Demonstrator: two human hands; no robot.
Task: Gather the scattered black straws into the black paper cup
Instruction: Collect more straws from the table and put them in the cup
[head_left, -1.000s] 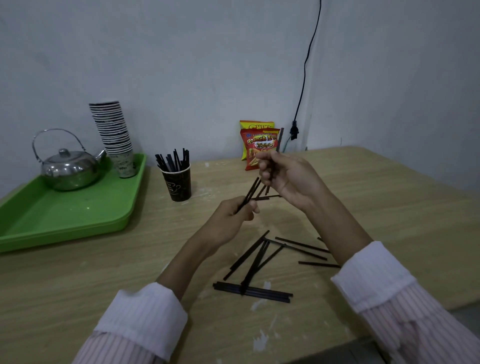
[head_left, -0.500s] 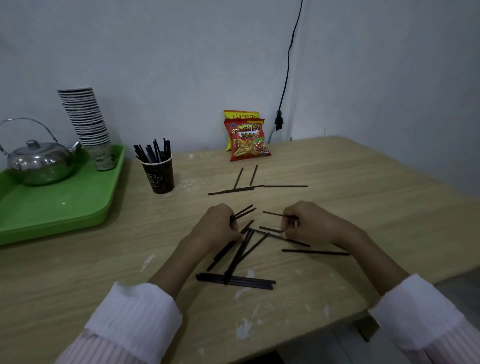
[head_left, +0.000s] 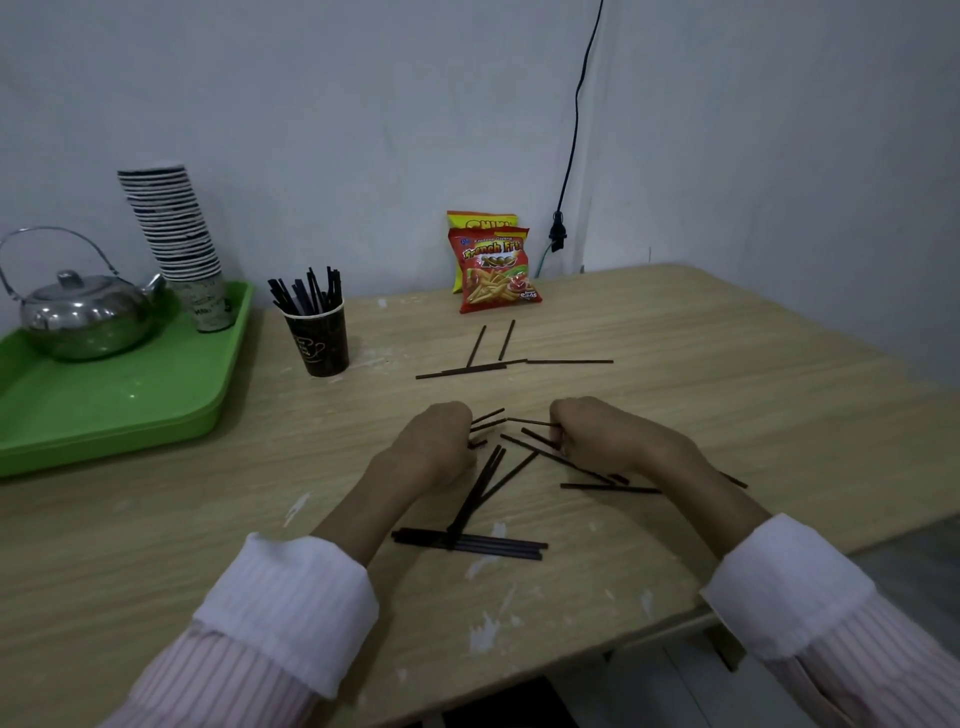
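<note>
- The left hand (head_left: 434, 447) was curled into a loose fist on the table, fingers closed around the near ends of a few black straws (head_left: 487, 421) that poked out toward the right from between its fingertips.
- The right hand (head_left: 605, 434) was likewise closed, its fingers (head_left: 558, 434) pinching the end of one thin straw that pointed left toward the other hand; whether it gripped a second straw beneath could not be told.
- Between and just below the two hands lay a crossing tangle of loose straws (head_left: 491, 480), some running back under the right wrist.
- Nearer the body than the fingers, a bundle of straws (head_left: 470, 544) lay side by side on the wooden table (head_left: 727, 374).
- Beyond the fingers, toward the wall, another small scatter of straws (head_left: 511, 364) lay flat, well apart from both hands.
- Farther off to the left of the left hand stood the black paper cup (head_left: 318, 340), upright, with a number of straws already standing in it.
- By that evidence the task seemed partly done: some straws were in the cup, but three loose groups were left on the table, and the ones in hand had not yet gone to the cup.
- Past the cup sat a green tray (head_left: 119, 410) with a kettle (head_left: 85, 314) and stacked cups (head_left: 174, 228); snack bags (head_left: 493, 270) leaned against the wall.
</note>
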